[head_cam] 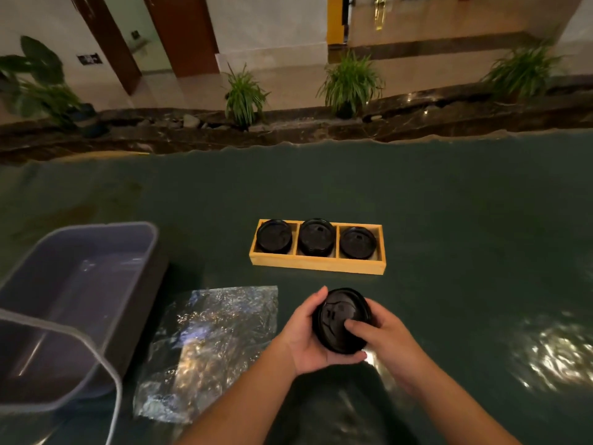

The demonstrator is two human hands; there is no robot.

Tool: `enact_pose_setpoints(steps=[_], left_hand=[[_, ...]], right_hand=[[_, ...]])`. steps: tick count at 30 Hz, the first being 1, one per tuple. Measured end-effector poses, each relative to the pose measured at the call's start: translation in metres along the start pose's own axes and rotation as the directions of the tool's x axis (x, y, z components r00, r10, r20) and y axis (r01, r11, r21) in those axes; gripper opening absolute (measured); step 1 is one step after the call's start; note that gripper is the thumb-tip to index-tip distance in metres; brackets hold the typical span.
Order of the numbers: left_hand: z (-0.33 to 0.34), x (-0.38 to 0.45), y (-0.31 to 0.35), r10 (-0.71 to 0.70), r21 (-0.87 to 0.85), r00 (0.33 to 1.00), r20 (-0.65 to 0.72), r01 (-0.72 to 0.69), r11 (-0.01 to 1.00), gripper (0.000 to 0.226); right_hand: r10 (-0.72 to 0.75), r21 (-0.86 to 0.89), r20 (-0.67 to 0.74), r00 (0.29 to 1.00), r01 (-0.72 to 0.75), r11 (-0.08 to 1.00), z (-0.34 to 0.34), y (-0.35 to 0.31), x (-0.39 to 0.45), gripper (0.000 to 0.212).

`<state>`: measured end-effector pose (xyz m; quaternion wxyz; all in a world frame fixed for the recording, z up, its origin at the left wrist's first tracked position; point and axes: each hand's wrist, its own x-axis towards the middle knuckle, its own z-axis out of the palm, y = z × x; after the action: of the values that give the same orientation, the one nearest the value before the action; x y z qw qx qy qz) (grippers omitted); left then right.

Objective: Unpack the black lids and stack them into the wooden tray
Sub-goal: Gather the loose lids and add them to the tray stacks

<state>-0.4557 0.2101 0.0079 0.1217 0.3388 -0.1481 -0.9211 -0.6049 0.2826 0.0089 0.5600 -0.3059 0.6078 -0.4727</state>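
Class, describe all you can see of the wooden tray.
The tray is a long, shallow box of pale yellowish wood, split by two dividers into three compartments in a row. It lies flat on the dark green table, beyond both hands, touched by neither. Each compartment holds black lids: left, middle, right. The middle stack looks tallest. How many lids are in each cannot be told.
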Motion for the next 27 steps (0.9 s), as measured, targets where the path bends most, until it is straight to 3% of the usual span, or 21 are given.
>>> enact_pose_setpoints(steps=[4,6,7,9,11,12,14,18,23,27], left_hand=[[-0.014,0.005,0.027,-0.056,0.171,0.998,-0.006,0.057,0.984,0.083],[-0.021,0.010,0.043,0.136,0.316,0.976,-0.172,-0.076,0.946,0.069],[-0.029,0.014,0.053,0.296,0.384,0.915,-0.276,-0.177,0.906,0.058],[-0.052,0.020,0.078,0.574,0.498,0.679,-0.457,-0.340,0.798,0.042],[-0.085,0.029,0.109,0.724,0.678,0.481,-0.494,-0.309,0.667,0.040],[-0.101,0.034,0.124,0.761,0.764,0.438,-0.478,-0.220,0.606,0.044],[-0.125,0.044,0.147,0.783,0.853,0.435,-0.446,-0.060,0.519,0.057],[-0.152,0.064,0.170,0.730,0.888,0.561,-0.391,0.022,0.459,0.065],[-0.163,0.075,0.170,0.748,0.850,0.523,-0.409,-0.080,0.521,0.051],[-0.169,0.074,0.168,0.761,0.863,0.540,-0.360,-0.117,0.491,0.052]], right_hand=[[0.086,0.200,-0.120,0.989,-0.061,0.978,0.015,-0.003,0.021,0.034],[0.114,0.243,-0.181,0.977,-0.068,0.968,0.014,-0.004,0.034,0.034],[0.130,0.254,-0.209,0.969,-0.075,0.964,0.012,-0.005,0.040,0.032],[0.164,0.268,-0.256,0.953,-0.093,0.959,0.006,-0.007,0.051,0.031],[0.182,0.259,-0.304,0.935,-0.103,0.960,-0.004,-0.008,0.062,0.030],[0.186,0.252,-0.328,0.926,-0.104,0.962,-0.009,-0.009,0.067,0.030],[0.187,0.235,-0.373,0.909,-0.103,0.966,-0.016,-0.011,0.078,0.030],[0.176,0.217,-0.451,0.875,-0.083,0.973,-0.029,-0.021,0.102,0.029],[0.146,0.140,-0.507,0.849,-0.086,0.986,-0.039,-0.038,0.144,0.028],[0.102,-0.026,-0.517,0.850,-0.135,0.991,-0.034,-0.047,0.181,0.030]])
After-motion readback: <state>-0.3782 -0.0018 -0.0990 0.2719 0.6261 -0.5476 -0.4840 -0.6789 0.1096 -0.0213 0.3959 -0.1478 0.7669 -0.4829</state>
